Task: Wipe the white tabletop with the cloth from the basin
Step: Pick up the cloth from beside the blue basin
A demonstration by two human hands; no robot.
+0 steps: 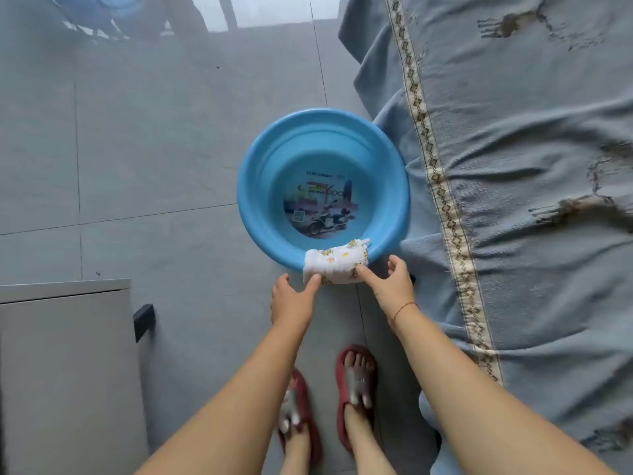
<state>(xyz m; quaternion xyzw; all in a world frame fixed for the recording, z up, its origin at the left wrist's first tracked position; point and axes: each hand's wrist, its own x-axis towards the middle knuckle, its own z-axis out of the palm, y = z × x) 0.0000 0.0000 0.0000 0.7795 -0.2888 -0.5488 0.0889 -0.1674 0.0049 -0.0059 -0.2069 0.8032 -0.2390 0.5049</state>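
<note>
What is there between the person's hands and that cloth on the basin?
Nothing visible. The cloth hangs over the near rim of the blue basin, and both the left hand and the right hand already touch its lower edge with their fingertips.

Glossy grey floor tiles [154, 138] with thin grout lines, mirroring bright window light along the top edge. Rumpled blue-grey fabric cover [531, 200] with a patterned trim strip down the right side. Pale grey cabinet [65, 365] at lower left.

Both bare arms reach down, left hand [293, 296] and right hand [390, 286] pinching with fingers.
</note>
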